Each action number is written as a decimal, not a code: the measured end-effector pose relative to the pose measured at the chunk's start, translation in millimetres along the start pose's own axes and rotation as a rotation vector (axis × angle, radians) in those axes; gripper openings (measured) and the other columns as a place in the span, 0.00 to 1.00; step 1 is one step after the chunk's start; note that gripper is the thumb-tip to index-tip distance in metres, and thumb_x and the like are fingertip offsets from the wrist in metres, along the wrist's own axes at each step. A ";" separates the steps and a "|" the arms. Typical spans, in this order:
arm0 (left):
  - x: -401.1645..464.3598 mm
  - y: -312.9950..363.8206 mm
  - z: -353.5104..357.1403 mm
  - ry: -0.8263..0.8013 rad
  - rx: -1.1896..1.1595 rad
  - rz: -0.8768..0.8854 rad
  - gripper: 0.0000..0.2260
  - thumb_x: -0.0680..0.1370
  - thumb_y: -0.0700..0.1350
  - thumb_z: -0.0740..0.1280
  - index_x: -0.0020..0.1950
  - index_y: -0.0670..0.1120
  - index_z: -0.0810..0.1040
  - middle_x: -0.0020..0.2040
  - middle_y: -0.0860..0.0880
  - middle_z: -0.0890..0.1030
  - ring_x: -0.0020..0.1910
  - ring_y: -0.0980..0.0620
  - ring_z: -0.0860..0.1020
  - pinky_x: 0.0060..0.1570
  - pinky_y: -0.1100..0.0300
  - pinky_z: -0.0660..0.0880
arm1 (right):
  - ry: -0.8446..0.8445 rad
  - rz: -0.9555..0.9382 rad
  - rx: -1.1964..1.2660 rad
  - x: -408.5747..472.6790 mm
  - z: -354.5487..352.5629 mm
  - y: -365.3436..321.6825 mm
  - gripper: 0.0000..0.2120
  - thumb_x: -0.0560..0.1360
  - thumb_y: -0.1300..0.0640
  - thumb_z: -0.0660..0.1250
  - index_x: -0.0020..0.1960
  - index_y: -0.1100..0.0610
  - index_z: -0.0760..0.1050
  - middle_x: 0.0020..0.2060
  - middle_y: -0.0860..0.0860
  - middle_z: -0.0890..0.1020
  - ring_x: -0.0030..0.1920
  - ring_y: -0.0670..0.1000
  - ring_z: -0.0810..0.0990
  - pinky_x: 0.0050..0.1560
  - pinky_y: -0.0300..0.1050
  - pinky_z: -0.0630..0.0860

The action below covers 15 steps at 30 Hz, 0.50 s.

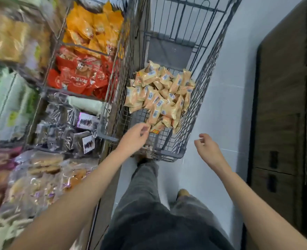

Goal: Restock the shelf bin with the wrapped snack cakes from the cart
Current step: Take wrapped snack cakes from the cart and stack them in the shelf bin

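I saw pale yellow snack cakes (161, 98) heaped in the cart (201, 98). Left hand (133, 137) fingertips touched one wrapper; right hand (207, 147) hung loosely curled, holding nothing.

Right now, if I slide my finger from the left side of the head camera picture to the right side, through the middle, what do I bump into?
Red snack packs in the shelf bin → pile of wrapped snack cakes in the cart → cart's right wire wall → pale floor → dark wooden cabinet.

Even, bright overhead light; soft shadows on the floor (212, 123). Left-hand shelf bins (13, 42) smear with motion blur; wide-angle distortion bends edges.
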<state>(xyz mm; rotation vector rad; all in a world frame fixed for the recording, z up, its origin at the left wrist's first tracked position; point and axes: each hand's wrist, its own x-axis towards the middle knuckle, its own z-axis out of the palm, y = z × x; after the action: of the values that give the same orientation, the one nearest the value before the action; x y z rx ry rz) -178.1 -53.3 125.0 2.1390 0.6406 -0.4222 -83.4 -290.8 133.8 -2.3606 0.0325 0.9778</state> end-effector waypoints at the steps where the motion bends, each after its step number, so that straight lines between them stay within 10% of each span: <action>1: 21.8 -2.1 -4.9 -0.061 0.041 -0.005 0.13 0.80 0.44 0.59 0.64 0.45 0.72 0.58 0.51 0.75 0.52 0.57 0.72 0.52 0.62 0.68 | 0.028 0.039 0.006 10.1 4.6 -11.9 0.22 0.80 0.53 0.58 0.71 0.61 0.64 0.62 0.57 0.75 0.61 0.58 0.74 0.54 0.45 0.67; 8: 135.0 6.6 13.7 -0.221 0.304 0.185 0.12 0.78 0.42 0.60 0.61 0.41 0.71 0.54 0.44 0.77 0.53 0.45 0.76 0.41 0.57 0.69 | 0.207 0.248 0.133 61.5 37.3 -40.8 0.23 0.78 0.48 0.63 0.66 0.62 0.67 0.51 0.57 0.79 0.54 0.60 0.77 0.47 0.48 0.70; 15: 196.3 8.6 73.6 -0.317 0.472 0.323 0.36 0.75 0.44 0.66 0.77 0.48 0.49 0.75 0.45 0.54 0.74 0.43 0.53 0.70 0.44 0.57 | 0.351 0.304 0.292 83.9 64.0 -30.6 0.06 0.77 0.53 0.65 0.51 0.55 0.72 0.38 0.46 0.78 0.46 0.56 0.79 0.46 0.47 0.72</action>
<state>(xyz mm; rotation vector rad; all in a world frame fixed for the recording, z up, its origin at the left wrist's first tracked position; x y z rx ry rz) -19.0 -59.1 -11.6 2.4841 0.0059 -0.7688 -55.9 -216.1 58.1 -2.2589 0.6409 0.6243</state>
